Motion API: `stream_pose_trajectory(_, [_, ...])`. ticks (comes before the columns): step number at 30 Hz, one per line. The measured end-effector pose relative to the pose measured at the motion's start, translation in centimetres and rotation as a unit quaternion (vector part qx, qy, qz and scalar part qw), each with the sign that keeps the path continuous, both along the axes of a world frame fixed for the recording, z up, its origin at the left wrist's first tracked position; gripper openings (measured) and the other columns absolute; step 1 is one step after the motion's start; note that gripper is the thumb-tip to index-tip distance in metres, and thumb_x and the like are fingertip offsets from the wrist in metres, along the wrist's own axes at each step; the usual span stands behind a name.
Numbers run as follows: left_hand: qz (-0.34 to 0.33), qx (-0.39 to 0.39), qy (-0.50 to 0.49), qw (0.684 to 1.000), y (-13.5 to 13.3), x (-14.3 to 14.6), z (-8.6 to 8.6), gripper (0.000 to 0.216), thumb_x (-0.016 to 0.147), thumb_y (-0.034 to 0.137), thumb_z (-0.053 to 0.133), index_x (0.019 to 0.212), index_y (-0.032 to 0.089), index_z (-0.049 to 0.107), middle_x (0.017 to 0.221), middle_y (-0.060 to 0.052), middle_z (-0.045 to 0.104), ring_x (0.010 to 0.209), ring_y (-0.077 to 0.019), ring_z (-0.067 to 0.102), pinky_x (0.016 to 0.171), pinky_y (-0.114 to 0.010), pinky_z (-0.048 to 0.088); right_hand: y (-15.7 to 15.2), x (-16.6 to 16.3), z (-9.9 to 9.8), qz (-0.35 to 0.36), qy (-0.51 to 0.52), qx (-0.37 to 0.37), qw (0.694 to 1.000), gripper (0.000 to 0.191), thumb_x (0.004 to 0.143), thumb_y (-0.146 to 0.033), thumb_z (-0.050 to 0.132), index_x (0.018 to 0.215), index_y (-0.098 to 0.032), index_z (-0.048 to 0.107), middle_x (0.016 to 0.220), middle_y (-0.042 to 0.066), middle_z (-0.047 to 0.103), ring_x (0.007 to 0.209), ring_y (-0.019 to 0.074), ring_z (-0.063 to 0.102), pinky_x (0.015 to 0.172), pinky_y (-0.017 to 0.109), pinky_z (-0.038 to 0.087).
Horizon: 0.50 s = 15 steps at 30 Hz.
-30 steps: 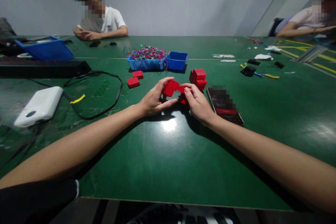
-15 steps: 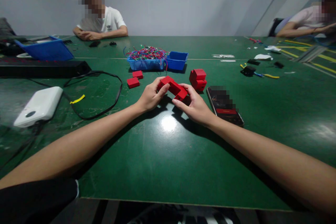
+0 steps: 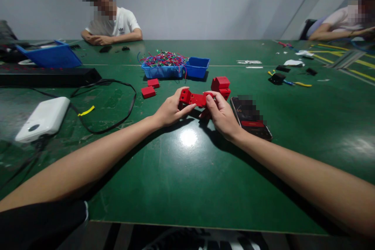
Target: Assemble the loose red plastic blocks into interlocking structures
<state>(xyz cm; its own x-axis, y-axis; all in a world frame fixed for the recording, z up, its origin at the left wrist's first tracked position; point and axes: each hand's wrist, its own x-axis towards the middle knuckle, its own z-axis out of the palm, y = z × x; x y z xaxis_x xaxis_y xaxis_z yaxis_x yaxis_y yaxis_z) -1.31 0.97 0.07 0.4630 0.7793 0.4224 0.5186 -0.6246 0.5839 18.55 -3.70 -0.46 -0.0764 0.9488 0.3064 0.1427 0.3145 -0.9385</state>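
Two small red blocks [image 3: 148, 92] sit on the table [image 3: 187, 187]. The left hand [image 3: 169, 110] holds one end of a red piece [image 3: 198, 99] above it; the right hand [image 3: 222, 116] holds the other end. Then comes a phone [image 3: 244, 111].

A glossy green table [image 3: 187, 187] spanned the frame; on it lay a rounded white plastic box [image 3: 45, 117] at left; two small red rectangular blocks [image 3: 149, 93] left of centre; a dark rectangular smartphone [image 3: 252, 124] right of centre.
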Motion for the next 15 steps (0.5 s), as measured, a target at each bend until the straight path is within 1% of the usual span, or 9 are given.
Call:
stream_pose_trajectory(1, [0.0, 0.005, 0.004, 1.0, 0.01, 0.0, -0.03, 0.064, 0.091, 0.057, 0.057, 0.136, 0.014, 0.044, 0.1, -0.008, 0.07, 0.085, -0.0211, 0.069, 0.081, -0.031, 0.052, 0.05, 0.03, 0.01, -0.001, 0.006, -0.004, 1.0, 0.04, 0.095, -0.061, 0.051, 0.115, -0.026, 0.052, 0.097, 0.003, 0.067, 0.063, 0.0157, 0.067, 0.06, 0.032, 0.056])
stream_pose_trajectory(3, [0.008, 0.001, 0.003, 1.0, 0.08, 0.02, -0.05, 0.058, 0.092, 0.057, 0.055, 0.131, 0.015, 0.047, 0.097, -0.006, 0.07, 0.081, -0.0201, 0.068, 0.078, -0.03, 0.051, 0.03, 0.09, 0.03, 0.004, 0.005, -0.005, 1.0, 0.041, 0.094, -0.063, 0.051, 0.114, -0.027, 0.052, 0.1, 0.003, 0.068, 0.065, 0.0157, 0.067, 0.06, 0.032, 0.056])
stream_pose_trajectory(5, [0.023, -0.017, -0.005, 1.0, 0.21, 0.03, -0.03, 0.05, 0.094, 0.058, 0.05, 0.12, 0.016, 0.053, 0.092, -0.005, 0.069, 0.078, -0.0193, 0.066, 0.074, -0.029, 0.05, -0.13, 0.09, 0.04, 0.016, -0.007, 0.01, 1.0, 0.045, 0.089, -0.058, 0.063, 0.118, -0.026, 0.051, 0.106, 0.005, 0.069, 0.074, 0.0179, 0.069, 0.067, 0.034, 0.059])
stream_pose_trajectory(7, [0.03, -0.032, -0.011, 0.999, 0.37, 0.02, -0.01, 0.048, 0.094, 0.06, 0.048, 0.111, 0.016, 0.056, 0.088, -0.005, 0.068, 0.076, -0.0192, 0.065, 0.071, -0.029, 0.048, -0.35, 0.04, 0.04, 0.027, -0.023, 0.035, 0.999, 0.053, 0.083, -0.048, 0.074, 0.123, -0.025, 0.049, 0.112, 0.007, 0.069, 0.084, 0.0205, 0.07, 0.078, 0.037, 0.061])
stream_pose_trajectory(8, [0.027, -0.038, -0.011, 0.999, 0.46, 0.0, -0.02, 0.048, 0.094, 0.061, 0.047, 0.108, 0.016, 0.056, 0.087, -0.005, 0.068, 0.075, -0.0192, 0.064, 0.07, -0.029, 0.047, -0.44, 0.01, 0.04, 0.03, -0.029, 0.047, 0.998, 0.054, 0.081, -0.043, 0.075, 0.125, -0.024, 0.048, 0.115, 0.008, 0.069, 0.087, 0.0213, 0.07, 0.082, 0.038, 0.061])
stream_pose_trajectory(11, [-0.005, -0.043, 0.004, 0.999, 0.67, -0.07, -0.11, 0.049, 0.093, 0.061, 0.046, 0.107, 0.015, 0.059, 0.089, -0.006, 0.069, 0.077, -0.0203, 0.064, 0.072, -0.03, 0.047, -0.57, -0.05, 0.01, 0.028, -0.026, 0.065, 0.997, 0.046, 0.084, -0.034, 0.07, 0.124, -0.024, 0.049, 0.119, 0.009, 0.068, 0.089, 0.0211, 0.071, 0.084, 0.038, 0.061])
stream_pose_trajectory(13, [-0.03, -0.041, 0.028, 0.998, 0.74, -0.1, -0.2, 0.048, 0.093, 0.058, 0.045, 0.108, 0.015, 0.06, 0.095, -0.007, 0.071, 0.082, -0.0214, 0.065, 0.076, -0.032, 0.049, -0.57, -0.04, -0.04, 0.024, -0.021, 0.077, 0.997, 0.042, 0.085, -0.032, 0.068, 0.122, -0.024, 0.05, 0.118, 0.009, 0.068, 0.093, 0.0211, 0.071, 0.084, 0.037, 0.06])
stream_pose_trajectory(15, [-0.038, -0.036, 0.054, 0.997, 0.76, -0.11, -0.28, 0.045, 0.094, 0.055, 0.045, 0.108, 0.016, 0.062, 0.1, -0.008, 0.071, 0.086, -0.0224, 0.066, 0.08, -0.033, 0.049, -0.55, -0.03, -0.09, 0.028, -0.02, 0.091, 0.995, 0.042, 0.085, -0.033, 0.07, 0.121, -0.024, 0.051, 0.116, 0.008, 0.069, 0.096, 0.0213, 0.07, 0.086, 0.037, 0.059])
